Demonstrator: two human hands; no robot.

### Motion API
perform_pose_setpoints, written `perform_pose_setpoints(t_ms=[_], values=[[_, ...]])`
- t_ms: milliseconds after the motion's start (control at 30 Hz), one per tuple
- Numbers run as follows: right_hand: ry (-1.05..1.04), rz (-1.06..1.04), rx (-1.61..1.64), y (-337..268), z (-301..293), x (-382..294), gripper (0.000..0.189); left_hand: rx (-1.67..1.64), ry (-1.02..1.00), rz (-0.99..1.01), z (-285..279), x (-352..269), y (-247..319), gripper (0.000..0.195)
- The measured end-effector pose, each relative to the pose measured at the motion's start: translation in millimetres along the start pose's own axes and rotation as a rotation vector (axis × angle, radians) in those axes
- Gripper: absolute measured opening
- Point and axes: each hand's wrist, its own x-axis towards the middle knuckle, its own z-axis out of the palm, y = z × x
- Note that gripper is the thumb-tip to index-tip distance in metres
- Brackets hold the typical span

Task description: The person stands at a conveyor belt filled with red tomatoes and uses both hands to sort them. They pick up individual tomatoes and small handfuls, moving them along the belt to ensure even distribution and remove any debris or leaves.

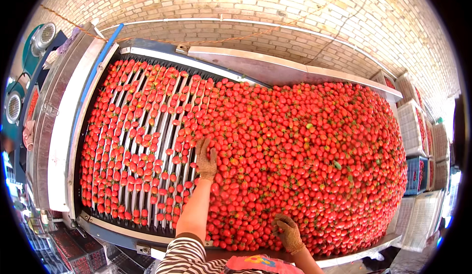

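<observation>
Small red oval tomatoes (324,156), some with green stems, lie in a deep heap on the right. To the left they are spread thinner in rows over a conveyor of metal rollers (164,126). My left hand (206,159), in a brown stained glove, reaches to the border between heap and rollers. Its fingers point away from me, the thumb apart, and no tomato shows in its grasp. Near the front edge, my right hand (289,233), gloved alike, touches the heap with bent, parted fingers. Nothing is visible in it, though its palm side is partly hidden.
Metal side walls (243,62) border the heap, with a brick wall (236,1) behind. A blue bar (96,67) crosses the conveyor's left end. Stacked white crates (411,126) and a blue crate (416,174) stand at right. Dark crates of tomatoes (72,250) sit lower left; motors (46,34) far left.
</observation>
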Motion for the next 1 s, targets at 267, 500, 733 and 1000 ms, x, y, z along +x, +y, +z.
perform_pose_setpoints(t_ms=[267,500,733,1000], values=[[-0.049,0.040,0.021,-1,0,33,0.026,-0.700,-0.069,-0.422,87,50,-69,0.054],[-0.086,0.071,-0.010,-6,4,52,0.029,-0.971,-0.305,-0.655,169,40,-58,0.058],[-0.032,0.050,-0.045,-16,-2,56,0.029,-1.339,-0.882,-0.682,218,50,114,0.056],[-0.037,0.022,0.020,-25,-14,63,0.026,-0.555,-0.744,0.247,219,17,200,0.038]])
